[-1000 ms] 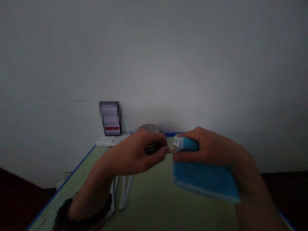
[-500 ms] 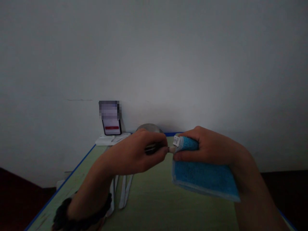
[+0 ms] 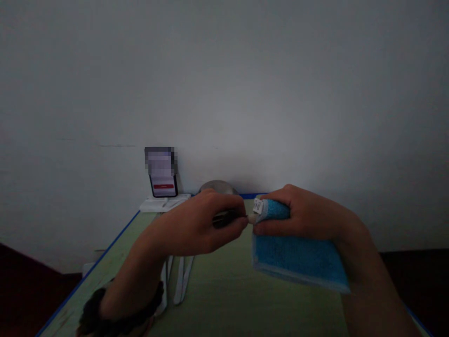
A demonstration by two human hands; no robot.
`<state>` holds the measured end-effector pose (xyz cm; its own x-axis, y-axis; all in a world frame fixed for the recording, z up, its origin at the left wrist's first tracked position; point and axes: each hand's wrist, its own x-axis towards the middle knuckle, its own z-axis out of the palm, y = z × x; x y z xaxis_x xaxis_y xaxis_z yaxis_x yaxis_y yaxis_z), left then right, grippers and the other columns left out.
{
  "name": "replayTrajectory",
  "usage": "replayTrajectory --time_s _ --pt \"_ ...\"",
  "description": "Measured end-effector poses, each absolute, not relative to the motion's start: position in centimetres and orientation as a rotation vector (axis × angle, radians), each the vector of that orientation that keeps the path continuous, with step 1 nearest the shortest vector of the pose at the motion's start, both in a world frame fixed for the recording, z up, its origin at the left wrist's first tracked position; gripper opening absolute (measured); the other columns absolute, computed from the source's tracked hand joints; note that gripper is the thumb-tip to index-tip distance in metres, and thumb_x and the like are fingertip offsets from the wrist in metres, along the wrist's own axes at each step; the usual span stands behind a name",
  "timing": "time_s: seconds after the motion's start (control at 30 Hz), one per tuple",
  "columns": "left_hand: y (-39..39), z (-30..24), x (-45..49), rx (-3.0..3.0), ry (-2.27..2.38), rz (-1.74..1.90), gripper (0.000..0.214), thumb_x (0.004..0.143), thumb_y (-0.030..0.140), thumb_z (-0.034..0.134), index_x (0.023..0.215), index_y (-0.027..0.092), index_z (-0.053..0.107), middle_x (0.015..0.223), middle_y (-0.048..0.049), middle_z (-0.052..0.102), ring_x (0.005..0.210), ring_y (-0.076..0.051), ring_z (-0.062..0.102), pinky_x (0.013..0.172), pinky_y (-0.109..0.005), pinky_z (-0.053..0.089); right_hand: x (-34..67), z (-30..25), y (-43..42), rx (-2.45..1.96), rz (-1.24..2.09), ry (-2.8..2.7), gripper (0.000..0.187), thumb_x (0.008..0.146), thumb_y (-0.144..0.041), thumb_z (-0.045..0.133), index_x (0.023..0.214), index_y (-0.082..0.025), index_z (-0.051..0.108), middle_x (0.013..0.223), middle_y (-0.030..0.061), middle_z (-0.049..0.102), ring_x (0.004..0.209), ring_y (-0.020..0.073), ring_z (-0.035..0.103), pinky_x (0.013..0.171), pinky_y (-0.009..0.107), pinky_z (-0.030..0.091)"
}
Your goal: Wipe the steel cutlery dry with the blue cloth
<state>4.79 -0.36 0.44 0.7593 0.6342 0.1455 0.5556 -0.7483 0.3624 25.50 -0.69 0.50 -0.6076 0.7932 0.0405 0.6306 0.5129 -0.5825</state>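
My right hand (image 3: 301, 213) is closed around a blue cloth (image 3: 298, 260) with a pale edge. Part of the cloth is bunched up in the grip, and the rest hangs down below the fingers. A small white tag (image 3: 258, 206) sticks out near the fingertips. My left hand (image 3: 206, 220) is pinched, thumb against fingers, just left of the cloth. Inside its curl shows something dark and thin with faint shiny lines, mostly hidden, so its kind is unclear. A small pale tip lies between the two hands, almost touching both.
A phone (image 3: 163, 180) stands upright on a white stand (image 3: 154, 204) against the wall. Behind my left hand is a rounded grey metal thing (image 3: 218, 187). Long pale flat pieces (image 3: 182, 283) lie on the green, blue-edged table (image 3: 224, 295) beneath my left forearm.
My left hand has shifted slightly to the right, its fingertips nearer the bunched cloth. My right hand and the cloth are nearly where they were.
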Motion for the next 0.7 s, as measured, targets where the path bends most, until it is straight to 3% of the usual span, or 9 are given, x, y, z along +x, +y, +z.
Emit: replayTrajectory --time_s 0.7 --pt "-0.24 0.43 4.83 2.662 0.872 0.394 0.018 0.084 0.022 0.041 0.084 0.016 0.059 0.062 0.0031 0.054 0.052 -0.008 0.045 0.049 -0.021 0.03 25.53 0.45 -0.69 -1.22 0.772 -2.476 0.034 0.072 -0.048 0.055 0.086 -0.018 0.062 0.075 -0.0001 0.064 0.065 0.013 0.057 0.055 0.023 0.039"
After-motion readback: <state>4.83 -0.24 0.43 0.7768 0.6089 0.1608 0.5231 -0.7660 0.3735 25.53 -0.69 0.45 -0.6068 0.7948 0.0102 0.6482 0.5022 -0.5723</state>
